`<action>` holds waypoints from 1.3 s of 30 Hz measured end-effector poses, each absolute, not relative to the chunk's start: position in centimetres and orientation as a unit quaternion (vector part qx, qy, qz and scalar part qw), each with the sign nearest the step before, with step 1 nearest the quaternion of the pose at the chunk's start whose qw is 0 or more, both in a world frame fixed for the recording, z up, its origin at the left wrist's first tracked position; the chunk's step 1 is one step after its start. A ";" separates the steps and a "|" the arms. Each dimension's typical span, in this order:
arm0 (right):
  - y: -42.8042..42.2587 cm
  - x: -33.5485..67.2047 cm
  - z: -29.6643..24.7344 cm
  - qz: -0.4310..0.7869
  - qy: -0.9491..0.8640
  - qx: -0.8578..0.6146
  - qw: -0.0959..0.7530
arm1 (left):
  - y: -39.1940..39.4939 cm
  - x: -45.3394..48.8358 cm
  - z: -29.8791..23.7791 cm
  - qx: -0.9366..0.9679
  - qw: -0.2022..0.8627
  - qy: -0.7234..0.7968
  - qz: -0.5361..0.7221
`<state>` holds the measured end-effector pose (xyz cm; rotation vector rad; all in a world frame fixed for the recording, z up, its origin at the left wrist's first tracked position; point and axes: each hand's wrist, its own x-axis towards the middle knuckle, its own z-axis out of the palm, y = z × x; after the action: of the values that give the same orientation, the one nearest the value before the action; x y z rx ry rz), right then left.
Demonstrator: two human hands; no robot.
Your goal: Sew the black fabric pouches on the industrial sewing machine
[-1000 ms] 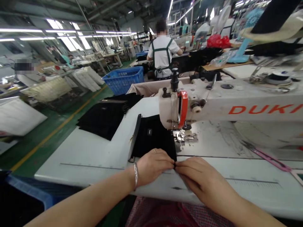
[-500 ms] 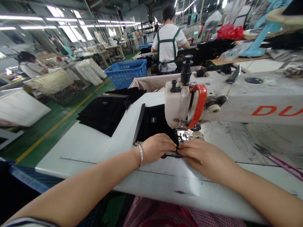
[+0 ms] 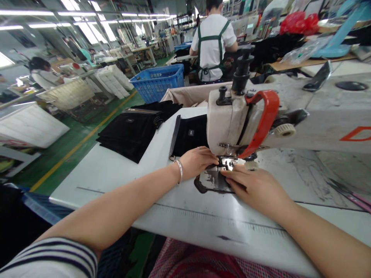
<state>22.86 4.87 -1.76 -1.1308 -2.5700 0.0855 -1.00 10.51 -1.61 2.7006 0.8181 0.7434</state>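
Note:
A black fabric piece (image 3: 185, 135) with a small label and a zipper-like strip along its left edge lies on the sewing machine's white table, its right part hidden behind the machine head (image 3: 228, 119). My left hand (image 3: 197, 163) lies on the near edge of this fabric, fingers stretched toward the presser foot (image 3: 227, 163). To the right of the foot, my right hand (image 3: 256, 187) rests with extended fingertips by the metal needle plate (image 3: 213, 181). Its thumb sits lower, apart from the fingers, and I see nothing held there.
A stack of black fabric pieces (image 3: 127, 133) lies on the table's left side. Scissors (image 3: 349, 195) with pink handles lie at right. Beyond stand a beige cloth-lined bin (image 3: 188, 94), a blue basket (image 3: 158, 83) and a person in an apron (image 3: 213, 46).
The black fabric has moved away from me under the machine head, baring the needle plate. My left hand has gone forward with it, and the fingertips of my hands are farther apart. The view has shifted.

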 end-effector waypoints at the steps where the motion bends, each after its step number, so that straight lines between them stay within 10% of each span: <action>1: 4.9 22.8 -1.7 0.029 -0.902 -0.396 0.167 | 10.7 -1.0 -1.6 0.918 0.106 0.287 0.252; 28: 5.3 23.6 -1.2 0.111 -0.900 -0.354 0.229 | 11.4 -1.1 -1.4 0.918 0.100 0.319 0.215; 39: 6.2 25.5 0.0 0.087 -0.876 -0.426 0.209 | 4.8 -1.0 4.7 0.902 0.068 0.423 -0.055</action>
<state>25.50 6.15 -0.04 -1.1849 -2.4380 0.2414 -1.01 4.80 4.71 2.7165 1.2753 -0.1652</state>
